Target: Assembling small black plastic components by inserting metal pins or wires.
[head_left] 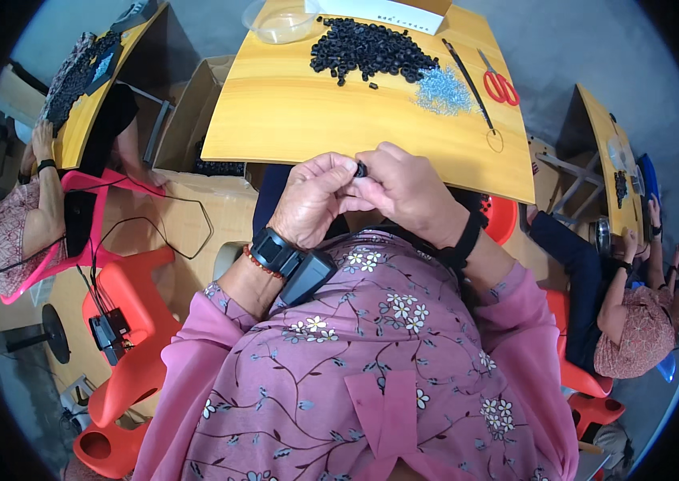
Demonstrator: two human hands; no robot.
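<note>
Just off the near edge of the table, my left hand (313, 196) and my right hand (415, 192) meet in front of my lap. Both are closed, with thumbs and fingertips pinched on one small black ring-like part (361, 169). The fingers cover much of it, so its full shape is hidden. Beyond them on the yellow table (291, 120) lies a heap of similar small black parts (367, 48). Beside that heap is a pile of tiny clear-bluish pieces (443, 90).
Red-handled scissors (500, 86) and a thin black rod (468, 80) ending in a loop lie at the table's right. A clear bowl (279, 24) and white box (391, 12) stand at the back. An open cardboard box (187, 120) sits left. People work at tables on both sides.
</note>
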